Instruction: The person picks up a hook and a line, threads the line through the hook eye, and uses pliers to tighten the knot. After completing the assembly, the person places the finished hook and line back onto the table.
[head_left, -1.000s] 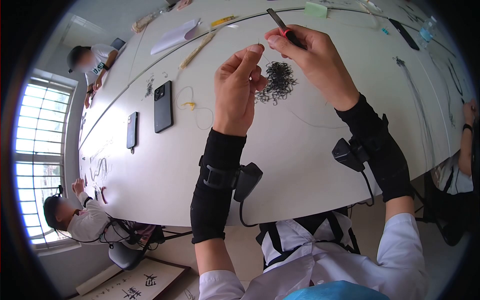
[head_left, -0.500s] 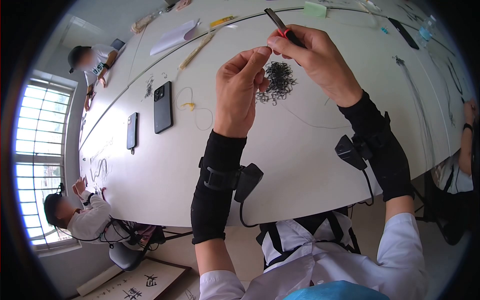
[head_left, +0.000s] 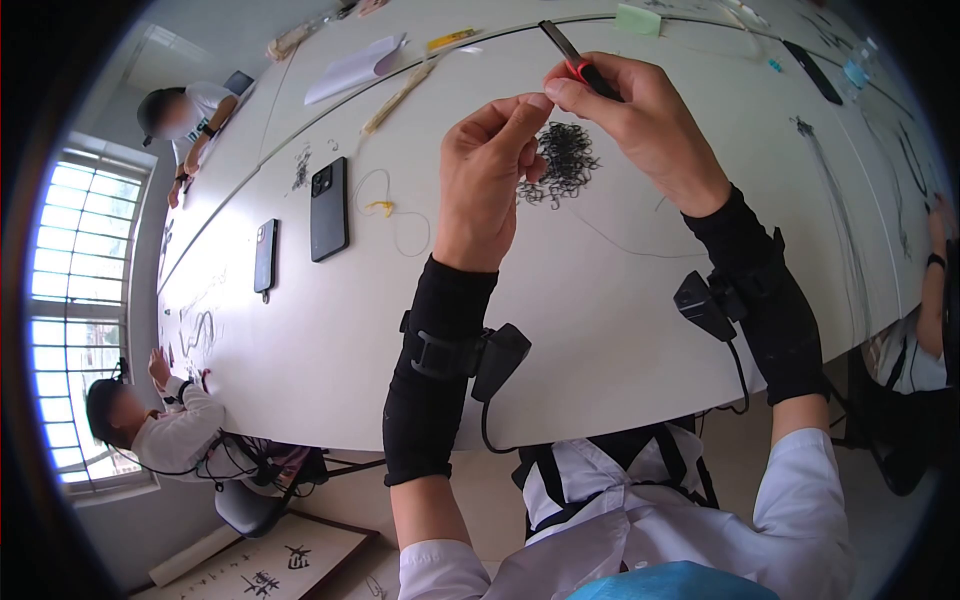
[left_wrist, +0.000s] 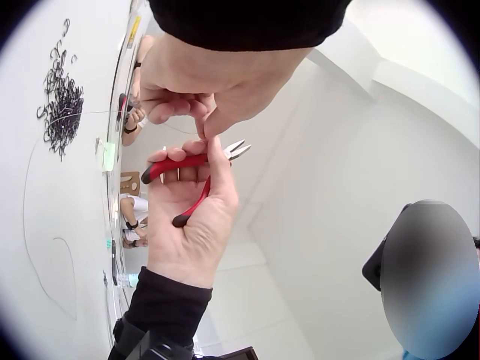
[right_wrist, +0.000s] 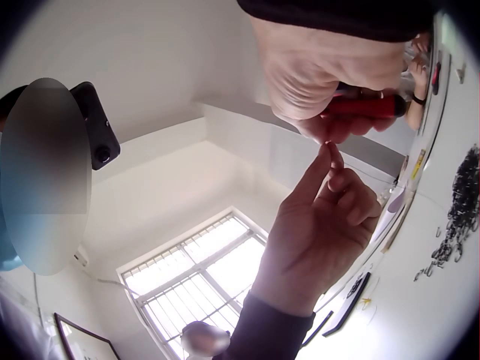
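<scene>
Above the table, my left hand [head_left: 484, 175] pinches a thin pale line [left_wrist: 180, 129] between thumb and forefinger. Any tiny piece right at those fingertips is hidden. My right hand [head_left: 645, 125] holds red-and-black handled pliers [left_wrist: 196, 160] across its palm, their metal nose pointing away from the fingers. Its thumb and forefinger meet the left fingertips, as the right wrist view also shows. Beyond the hands on the table lies a pile of small black hooks [head_left: 568, 165].
Two phones, a larger one [head_left: 328, 210] and a smaller one [head_left: 265, 255], lie to the left. A looped line with a yellow tie [head_left: 380, 208] is beside them. Farther back are a bundle of pale strands [head_left: 398, 98] and white paper [head_left: 355, 72]. A bottle [head_left: 858, 65] stands far right. Other people sit around.
The hands were slightly apart a second ago, with a fine tip showing above the left fingers. They have since come together, the left moving right and the fingertips now meeting.
</scene>
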